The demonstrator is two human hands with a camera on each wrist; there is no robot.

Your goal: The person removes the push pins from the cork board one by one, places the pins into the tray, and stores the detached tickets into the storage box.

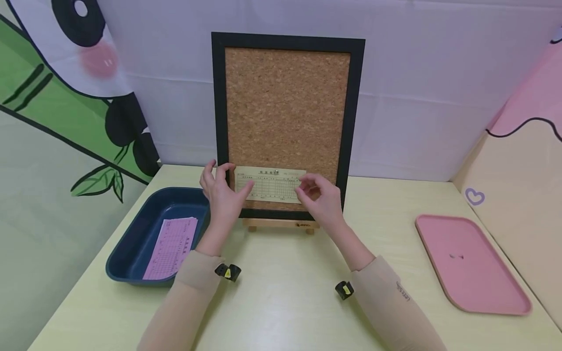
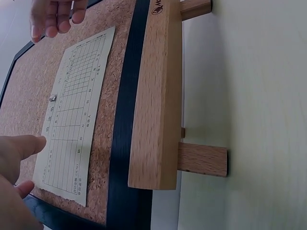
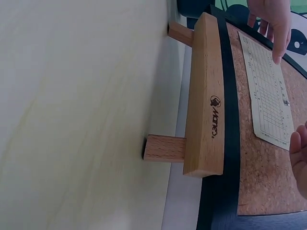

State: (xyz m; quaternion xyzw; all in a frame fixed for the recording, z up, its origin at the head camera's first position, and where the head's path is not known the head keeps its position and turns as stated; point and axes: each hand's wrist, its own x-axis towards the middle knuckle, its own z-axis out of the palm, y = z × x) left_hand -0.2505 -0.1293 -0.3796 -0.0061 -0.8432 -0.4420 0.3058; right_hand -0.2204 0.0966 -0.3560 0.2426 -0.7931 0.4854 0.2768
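Note:
A cream printed form slip (image 1: 269,184) lies flat across the lower part of a black-framed cork board (image 1: 287,107). A small pin (image 2: 53,97) sits at the middle of the slip's top edge. My left hand (image 1: 223,195) is spread at the slip's left end, its thumb over the paper and its fingers by the frame's left side. At the slip's right end is my right hand (image 1: 322,200), thumb and fingers loosely bent close to the edge. In the left wrist view, the right fingers (image 2: 64,21) hang apart from the paper, with nothing between them.
The board stands on a wooden easel (image 3: 206,96) against a cloth backdrop. To the left, a dark blue basin (image 1: 125,243) holds pink printed slips (image 1: 172,246). A pink tray (image 1: 474,273) with a few tiny pins (image 1: 456,256) lies at the right.

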